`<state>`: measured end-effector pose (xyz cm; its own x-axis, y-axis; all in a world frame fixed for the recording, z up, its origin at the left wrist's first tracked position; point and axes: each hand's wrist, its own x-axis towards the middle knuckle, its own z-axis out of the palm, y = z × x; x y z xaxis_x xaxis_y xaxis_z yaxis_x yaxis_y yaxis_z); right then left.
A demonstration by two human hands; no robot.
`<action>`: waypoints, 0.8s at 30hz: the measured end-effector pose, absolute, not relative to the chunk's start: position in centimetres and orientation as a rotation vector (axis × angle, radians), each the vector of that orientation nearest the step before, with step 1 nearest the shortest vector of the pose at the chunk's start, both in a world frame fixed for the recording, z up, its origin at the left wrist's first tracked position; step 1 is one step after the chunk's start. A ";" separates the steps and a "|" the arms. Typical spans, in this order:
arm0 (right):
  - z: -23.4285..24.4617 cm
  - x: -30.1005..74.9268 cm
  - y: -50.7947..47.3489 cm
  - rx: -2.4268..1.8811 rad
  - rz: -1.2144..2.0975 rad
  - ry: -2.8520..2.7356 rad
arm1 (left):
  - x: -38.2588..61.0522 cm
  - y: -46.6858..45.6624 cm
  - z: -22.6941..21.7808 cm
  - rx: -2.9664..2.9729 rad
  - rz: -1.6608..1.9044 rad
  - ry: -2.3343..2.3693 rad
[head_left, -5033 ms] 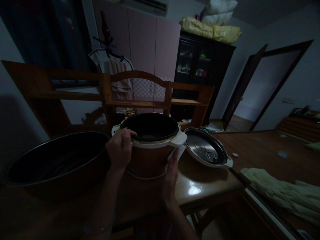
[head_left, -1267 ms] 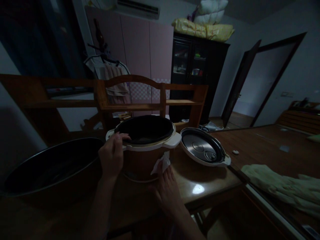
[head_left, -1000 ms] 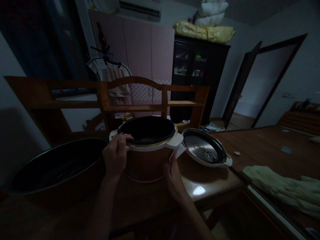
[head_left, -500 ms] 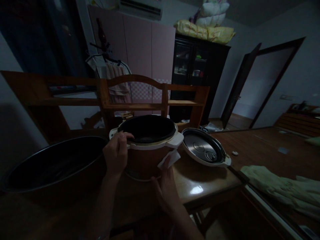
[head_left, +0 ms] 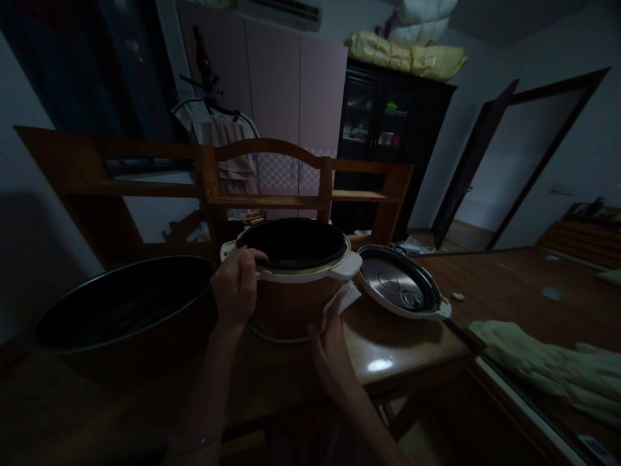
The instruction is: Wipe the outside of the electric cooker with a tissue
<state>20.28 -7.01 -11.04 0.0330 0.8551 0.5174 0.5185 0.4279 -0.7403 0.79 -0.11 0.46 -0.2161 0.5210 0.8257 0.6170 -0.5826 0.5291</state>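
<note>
A rice cooker body point(head_left: 286, 304) with a pale rim and side handles stands on the wooden table point(head_left: 417, 353), its lid off. Dark inside, its pot point(head_left: 295, 239) faces up. My left hand point(head_left: 236, 285) is closed over the near left part of the rim. Between the fingers of my right hand point(head_left: 334, 353) is a white tissue point(head_left: 343, 298), pressed against the cooker's right side below the handle. The detached lid point(head_left: 400, 283) lies to the right, its metal inner side up.
A large dark basin point(head_left: 130, 349) stands at the left, close to my left forearm. Behind the cooker rises a wooden shelf rack point(head_left: 272, 202). A pale green cloth point(head_left: 533, 349) lies beyond the table's right side.
My right hand and the tissue have shifted slightly right along the cooker's side. My left hand keeps its hold on the rim. The whole view has turned a little.
</note>
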 end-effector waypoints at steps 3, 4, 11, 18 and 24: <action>-11.9 19.0 -7.9 -1.275 0.307 -1.680 | 0.7 -0.1 0.4 -1.927 -1.947 -1.385; -12.1 18.7 -8.1 -1.294 0.275 -1.704 | 0.7 -0.1 0.4 -1.930 -1.942 -1.382; -10.7 16.4 -7.7 -1.370 0.024 -1.813 | 0.6 -0.4 0.6 -1.964 -1.909 -1.390; -9.0 14.8 -7.5 -1.325 -0.177 -1.921 | 0.8 -0.5 0.8 -1.975 -1.935 -1.378; -9.5 15.2 -7.6 -1.338 -0.206 -1.895 | 0.7 -0.7 0.9 -1.994 -1.907 -1.415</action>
<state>15.24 -7.55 -9.46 -0.1305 0.7246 0.6767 0.8531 0.4298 -0.2957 0.68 -0.67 0.93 -0.1727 0.5616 0.8092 0.6121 -0.5825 0.5349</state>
